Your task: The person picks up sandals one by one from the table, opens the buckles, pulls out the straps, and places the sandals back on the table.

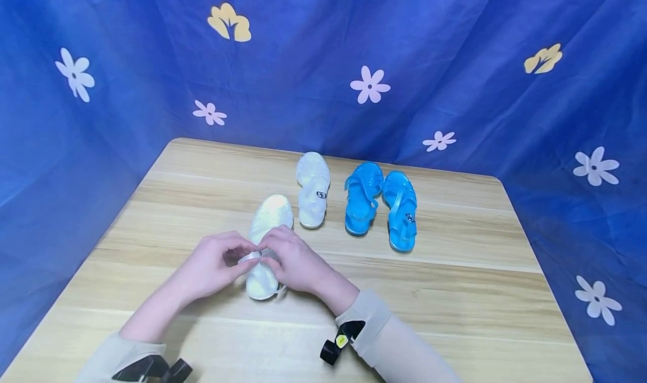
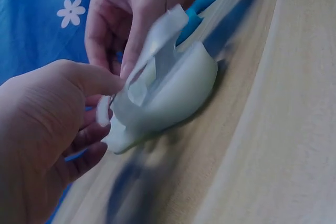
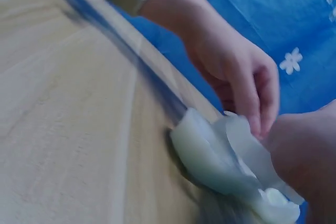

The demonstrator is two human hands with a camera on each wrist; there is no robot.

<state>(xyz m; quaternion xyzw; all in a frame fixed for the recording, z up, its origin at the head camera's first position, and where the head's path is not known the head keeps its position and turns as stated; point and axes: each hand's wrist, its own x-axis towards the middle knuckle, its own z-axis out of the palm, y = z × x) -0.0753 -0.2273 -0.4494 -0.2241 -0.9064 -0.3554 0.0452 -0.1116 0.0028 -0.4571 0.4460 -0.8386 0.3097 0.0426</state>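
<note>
A white jelly sandal [image 1: 273, 213] lies on the table, toe pointing away, between my two hands. In the head view my left hand [image 1: 214, 262] pinches its ankle strap [image 1: 250, 256] between thumb and fingers. From the other side, my right hand [image 1: 298, 262] pinches the strap close to the left fingertips. The left wrist view shows the sandal's heel [image 2: 194, 85] and the raised strap standing above the sole. Fingers hide the strap's fastening, and the right wrist view is partly blurred.
Just beyond, a second white sandal [image 1: 311, 203] stands on the wooden table [image 1: 429, 310]. To its right are two blue sandals, one [image 1: 360, 206] beside the other [image 1: 402, 226]. A blue flowered curtain [image 1: 303, 63] surrounds the table's back and sides.
</note>
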